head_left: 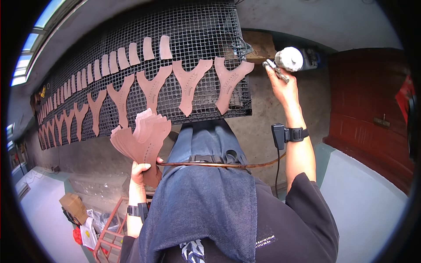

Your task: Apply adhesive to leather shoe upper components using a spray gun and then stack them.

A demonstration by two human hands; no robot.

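Observation:
In my left hand (138,172) is a fanned stack of Y-shaped brownish-pink pieces (147,142), gripped near its lower end with the thumb on top. My right hand (286,90) is raised at the right, wrapped round a metal spray gun (278,70) with a round white cup (289,58). A brown hose (219,165) crosses my waist from beside my left hand toward my right forearm. On the black mesh rack (201,35) ahead lie a row of single Y-shaped pieces (190,85) and, behind it, a row of small curved strips (148,48).
To the right is a dark red door (368,122) with a latch, next to a pale low wall (355,175). A wooden block (258,46) sits beyond the rack's right end. Lower left are a red metal frame (109,232), a cardboard box (73,208) and plastic bags.

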